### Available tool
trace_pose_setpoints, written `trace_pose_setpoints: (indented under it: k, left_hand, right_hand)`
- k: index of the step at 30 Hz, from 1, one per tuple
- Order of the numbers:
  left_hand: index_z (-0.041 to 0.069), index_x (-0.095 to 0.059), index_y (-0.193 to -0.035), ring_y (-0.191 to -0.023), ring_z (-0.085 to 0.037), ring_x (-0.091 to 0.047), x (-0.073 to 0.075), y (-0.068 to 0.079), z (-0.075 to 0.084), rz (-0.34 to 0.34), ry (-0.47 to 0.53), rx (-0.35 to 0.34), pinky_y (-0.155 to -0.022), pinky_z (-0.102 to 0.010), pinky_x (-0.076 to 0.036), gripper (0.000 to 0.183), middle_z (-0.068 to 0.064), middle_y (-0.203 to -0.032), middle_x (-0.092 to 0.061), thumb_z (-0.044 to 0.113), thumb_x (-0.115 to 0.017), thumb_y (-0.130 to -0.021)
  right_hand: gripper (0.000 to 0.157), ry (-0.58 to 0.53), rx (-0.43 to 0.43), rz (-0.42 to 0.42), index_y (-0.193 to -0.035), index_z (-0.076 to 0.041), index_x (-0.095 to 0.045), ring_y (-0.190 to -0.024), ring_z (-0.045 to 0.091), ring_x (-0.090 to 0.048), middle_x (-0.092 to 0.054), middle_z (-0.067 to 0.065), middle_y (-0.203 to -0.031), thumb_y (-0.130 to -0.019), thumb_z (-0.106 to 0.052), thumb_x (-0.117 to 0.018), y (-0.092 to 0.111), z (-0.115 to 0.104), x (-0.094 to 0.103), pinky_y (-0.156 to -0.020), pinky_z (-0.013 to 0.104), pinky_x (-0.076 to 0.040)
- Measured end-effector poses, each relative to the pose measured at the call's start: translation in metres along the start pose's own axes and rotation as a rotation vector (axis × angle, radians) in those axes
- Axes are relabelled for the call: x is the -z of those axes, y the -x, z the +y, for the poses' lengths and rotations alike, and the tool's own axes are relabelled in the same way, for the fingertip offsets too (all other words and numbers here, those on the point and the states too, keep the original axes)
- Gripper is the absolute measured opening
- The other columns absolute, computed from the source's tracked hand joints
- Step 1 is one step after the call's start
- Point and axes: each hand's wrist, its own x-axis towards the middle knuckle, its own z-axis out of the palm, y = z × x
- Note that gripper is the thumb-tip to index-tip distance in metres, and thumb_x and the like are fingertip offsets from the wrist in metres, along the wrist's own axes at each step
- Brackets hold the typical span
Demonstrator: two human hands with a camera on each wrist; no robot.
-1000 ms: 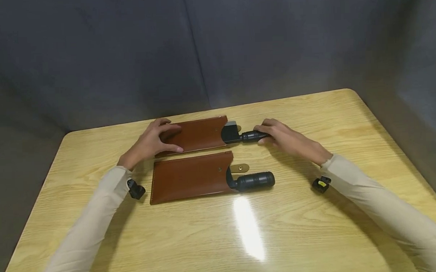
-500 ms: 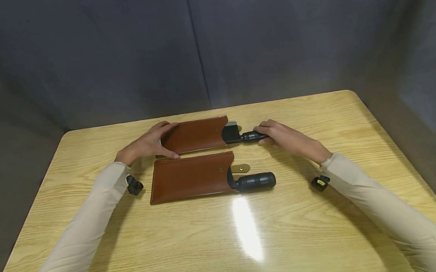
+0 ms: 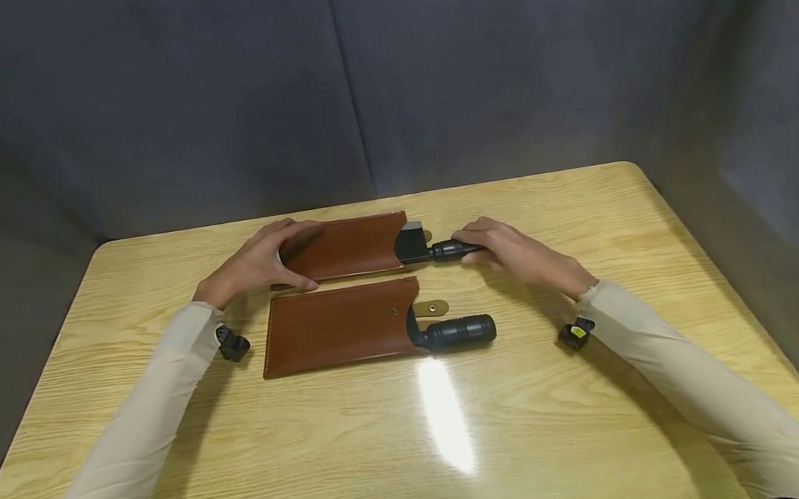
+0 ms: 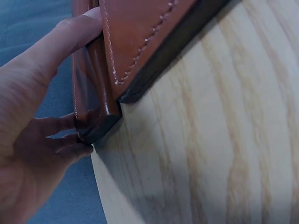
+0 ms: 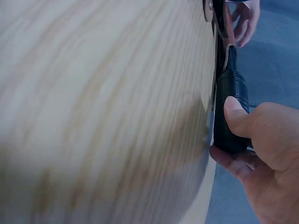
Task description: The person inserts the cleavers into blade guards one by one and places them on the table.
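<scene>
Two brown leather sheaths lie side by side in the head view. My left hand (image 3: 251, 262) spans the left end of the far sheath (image 3: 353, 245), thumb at its near edge and fingers round the far edge. The left wrist view shows the sheath's end (image 4: 96, 112) between thumb and fingers. From the sheath's right mouth sticks a cleaver (image 3: 411, 244), black-bladed with a grey edge, mostly hidden inside. My right hand (image 3: 515, 254) holds its ribbed black handle (image 5: 229, 112) near the butt, thumb on one side.
Nearer to me lies the second sheath (image 3: 339, 329), with a black handle (image 3: 460, 331) protruding and a tan snap strap (image 3: 433, 308) beside it. Both rest on a wooden table (image 3: 353, 435). A dark curtain (image 3: 236, 101) stands behind its far edge.
My left hand has slid left along the far sheath, its thumb dropping to the near edge. My right hand keeps its hold on the handle. The head view has shifted slightly.
</scene>
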Motion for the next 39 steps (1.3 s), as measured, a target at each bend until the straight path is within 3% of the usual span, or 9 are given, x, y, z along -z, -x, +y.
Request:
trace_pose_setpoints:
  k: [3, 7, 12, 16, 20, 25, 28, 32, 39]
  left_hand:
    - [0.019, -0.038, -0.164, -0.156, -0.042, -0.023, -0.001, -0.006, 0.007, -0.049, -0.022, 0.017, -0.121, -0.069, -0.021, 0.108, -0.013, -0.167, -0.034, 0.036, -0.097, -0.075]
    - [0.019, -0.027, -0.168, -0.157, -0.044, -0.021, -0.012, -0.029, 0.031, -0.136, -0.057, 0.007, -0.122, -0.070, -0.013, 0.115, -0.016, -0.170, -0.027, 0.042, -0.094, -0.077]
    - [0.022, -0.020, -0.169, -0.157, -0.040, -0.025, -0.025, -0.050, 0.051, -0.182, -0.031, -0.048, -0.122, -0.068, -0.020, 0.121, -0.012, -0.172, -0.025, 0.048, -0.093, -0.077]
    - [0.021, -0.020, -0.169, -0.157, -0.038, -0.027, -0.029, -0.053, 0.054, -0.160, -0.022, -0.048, -0.123, -0.064, -0.025, 0.117, -0.011, -0.172, -0.026, 0.043, -0.092, -0.079]
    - [0.022, -0.021, -0.169, -0.154, -0.040, -0.031, -0.030, -0.052, 0.058, -0.155, -0.086, -0.041, -0.121, -0.063, -0.029, 0.116, -0.014, -0.170, -0.029, 0.046, -0.091, -0.080]
    - [0.026, -0.024, -0.168, -0.146, -0.042, -0.040, -0.033, -0.052, 0.060, -0.126, -0.157, -0.049, -0.116, -0.065, -0.033, 0.115, -0.016, -0.164, -0.035, 0.050, -0.090, -0.078]
    - [0.026, -0.029, -0.167, -0.145, -0.039, -0.043, -0.034, -0.052, 0.061, -0.068, -0.174, -0.090, -0.116, -0.063, -0.033, 0.114, -0.014, -0.162, -0.040, 0.050, -0.092, -0.076]
    - [0.029, -0.034, -0.165, -0.145, -0.037, -0.045, -0.035, -0.053, 0.064, 0.008, -0.189, -0.158, -0.116, -0.061, -0.032, 0.111, -0.009, -0.159, -0.047, 0.051, -0.094, -0.074]
    - [0.033, -0.037, -0.163, -0.137, -0.033, -0.052, -0.035, -0.056, 0.070, 0.026, -0.221, -0.249, -0.112, -0.060, -0.034, 0.109, -0.005, -0.152, -0.053, 0.051, -0.095, -0.073]
  right_hand:
    - [0.043, -0.018, 0.004, -0.003, -0.137, 0.010, -0.063, -0.117, 0.041, -0.064, -0.068, 0.025, -0.126, -0.100, -0.011, -0.070, -0.003, 0.000, -0.001, -0.101, 0.053, -0.053]
    - [0.041, -0.005, 0.008, -0.026, -0.136, 0.008, -0.064, -0.110, 0.035, -0.062, -0.067, 0.021, -0.121, -0.100, -0.011, -0.071, -0.006, -0.004, -0.001, -0.094, 0.049, -0.054]
    - [0.039, 0.026, -0.021, -0.079, -0.137, 0.005, -0.063, -0.097, 0.025, -0.056, -0.061, 0.015, -0.116, -0.103, -0.014, -0.068, -0.007, -0.011, -0.001, -0.082, 0.041, -0.051]
    - [0.037, 0.047, -0.016, -0.088, -0.133, 0.002, -0.065, -0.092, 0.022, -0.052, -0.059, 0.011, -0.111, -0.102, -0.019, -0.070, -0.008, -0.014, 0.002, -0.077, 0.038, -0.048]
    - [0.030, 0.116, 0.057, -0.045, -0.124, 0.001, -0.068, -0.089, 0.022, -0.052, -0.059, 0.010, -0.104, -0.102, -0.020, -0.070, -0.012, -0.013, 0.000, -0.076, 0.039, -0.048]
    - [0.034, 0.165, 0.086, 0.013, -0.127, 0.006, -0.067, -0.098, 0.029, -0.061, -0.065, 0.015, -0.110, -0.102, -0.018, -0.069, -0.016, -0.014, -0.003, -0.089, 0.045, -0.053]
    - [0.037, 0.158, 0.085, 0.028, -0.129, 0.007, -0.066, -0.102, 0.031, -0.063, -0.067, 0.017, -0.113, -0.102, -0.018, -0.069, -0.017, -0.014, -0.003, -0.095, 0.047, -0.053]
    - [0.036, 0.154, 0.072, 0.070, -0.128, 0.007, -0.068, -0.100, 0.030, -0.062, -0.068, 0.015, -0.110, -0.100, -0.017, -0.071, -0.016, -0.015, 0.001, -0.091, 0.045, -0.054]
    - [0.034, 0.142, 0.071, 0.067, -0.126, 0.004, -0.070, -0.092, 0.026, -0.058, -0.066, 0.012, -0.105, -0.101, -0.018, -0.071, -0.012, -0.018, 0.002, -0.079, 0.041, -0.052]
